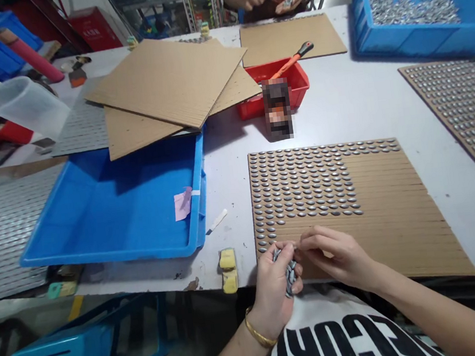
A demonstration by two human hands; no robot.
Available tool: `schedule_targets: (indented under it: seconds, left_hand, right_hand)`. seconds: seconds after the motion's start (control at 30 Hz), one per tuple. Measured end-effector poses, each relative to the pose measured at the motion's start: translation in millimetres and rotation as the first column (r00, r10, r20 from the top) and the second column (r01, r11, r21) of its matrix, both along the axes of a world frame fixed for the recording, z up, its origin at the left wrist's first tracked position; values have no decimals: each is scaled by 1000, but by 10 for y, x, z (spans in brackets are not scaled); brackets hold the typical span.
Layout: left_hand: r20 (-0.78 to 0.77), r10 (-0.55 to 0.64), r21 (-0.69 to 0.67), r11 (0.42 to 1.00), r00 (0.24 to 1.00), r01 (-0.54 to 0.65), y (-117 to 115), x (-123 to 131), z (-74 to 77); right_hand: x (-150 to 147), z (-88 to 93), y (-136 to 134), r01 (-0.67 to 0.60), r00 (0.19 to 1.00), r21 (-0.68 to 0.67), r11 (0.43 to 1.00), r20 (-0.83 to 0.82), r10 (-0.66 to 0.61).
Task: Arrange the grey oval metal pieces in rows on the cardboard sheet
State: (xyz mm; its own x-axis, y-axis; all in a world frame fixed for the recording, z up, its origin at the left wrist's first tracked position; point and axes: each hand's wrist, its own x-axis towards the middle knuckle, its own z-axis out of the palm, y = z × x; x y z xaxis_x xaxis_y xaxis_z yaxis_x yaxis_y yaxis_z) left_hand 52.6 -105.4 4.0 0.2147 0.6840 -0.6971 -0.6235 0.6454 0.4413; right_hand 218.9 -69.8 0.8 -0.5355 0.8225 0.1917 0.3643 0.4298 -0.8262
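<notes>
Several grey oval pieces (291, 274) sit in the left hand (272, 286), curled round them, presumably as ready supply. Right hand (337, 251): fingertips drawn together beside the left thumb; cannot tell if gripping. Partly filled board (397, 210) lies beneath, probably for short reach.

From the partly covered board (397, 210), bare worktop (346, 95) gives passage at 12 o'clock; the red bin (251, 108) obstructs 11, the blue tray (125, 215) 9.

"What's too small to tell?"
"Whether the bare right hand (339, 252) grips anything, perhaps one of the glossy grey oval pieces (291, 275) the bare left hand (273, 286) partly hides."
"Anything cut off?"
"The brown, oval-studded cardboard panel (467, 109), by the right edge."
</notes>
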Motion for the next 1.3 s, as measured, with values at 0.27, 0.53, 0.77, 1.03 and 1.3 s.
schedule_targets:
  seconds: [0.27, 0.53, 0.77, 1.03, 1.3]
  left_hand:
    - [21, -4, -18, 1000, 1000, 5, -19, 0, 2]
    - [31, -31, -15, 999, 999, 31, -17, 8, 4]
    - [49, -2, -23, 1000, 999, 3, -10, 3, 6]
    - [34, -27, -5, 1000, 999, 27, -35, 41, 35]
    - [41, 20, 10, 1000, 999, -20, -46, 26, 24]
  right_hand:
    - [-72, -398, 197, 235, 953, 156, 959, 155, -259]
    - [-115, -538, 219, 220, 885, 266, 939, 350, -306]
    - [-123, -548, 216, 225, 872, 271, 936, 373, -318]
    - [-114, -537, 239, 221, 880, 234, 947, 370, -296]
    - [-153, -501, 226, 216, 837, 281, 935, 439, -326]
